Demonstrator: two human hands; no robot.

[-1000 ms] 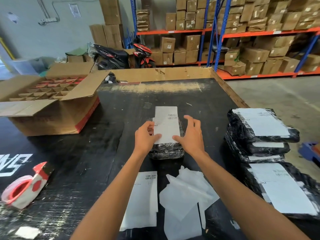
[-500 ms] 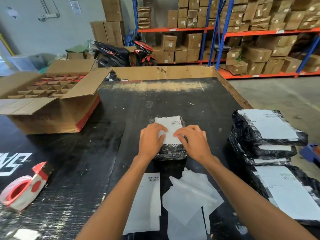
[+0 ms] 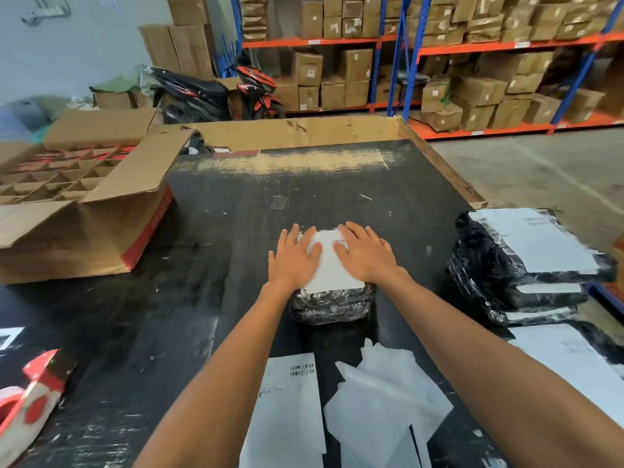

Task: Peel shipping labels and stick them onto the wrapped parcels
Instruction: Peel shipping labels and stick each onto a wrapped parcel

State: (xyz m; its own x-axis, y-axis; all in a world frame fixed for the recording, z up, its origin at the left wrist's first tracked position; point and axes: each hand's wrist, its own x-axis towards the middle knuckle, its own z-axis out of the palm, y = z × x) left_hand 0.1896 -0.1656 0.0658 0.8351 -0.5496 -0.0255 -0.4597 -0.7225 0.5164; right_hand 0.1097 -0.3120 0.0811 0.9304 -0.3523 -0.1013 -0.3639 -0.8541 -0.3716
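A shipping label (image 3: 332, 265) is being pressed flat onto a black wrapped parcel (image 3: 332, 304) lying near the middle of the black table (image 3: 236, 211). The left hand (image 3: 293, 260) is being held flat, fingers spread wide, on the label's left side; the right hand (image 3: 366, 255) is being held the same way on its right side. Nothing is being gripped by either hand; both palms are down.

The label's near edge is seen overhanging the parcel's top face slightly; whether its far edge is fully stuck cannot be told, as it is covered by the fingers.

Step in hand, as judged: smoothing down a label already laid on the parcel.

At the right edge of the table a stack of labelled parcels (image 3: 533, 251) is being built up. Nearer the camera, an unpeeled label sheet (image 3: 287, 400) with a barcode is lying beside a heap of discarded backing papers (image 3: 381, 393). A red tape dispenser (image 3: 30, 400) is lying at the near left, and an open carton with dividers (image 3: 84, 204) at the far left.

Next move, as judged: the finished parcel is to be shifted right toward the stack, then the near sheet is to be picked up and its backing peeled off. No further unlabelled parcel is seen on the table.
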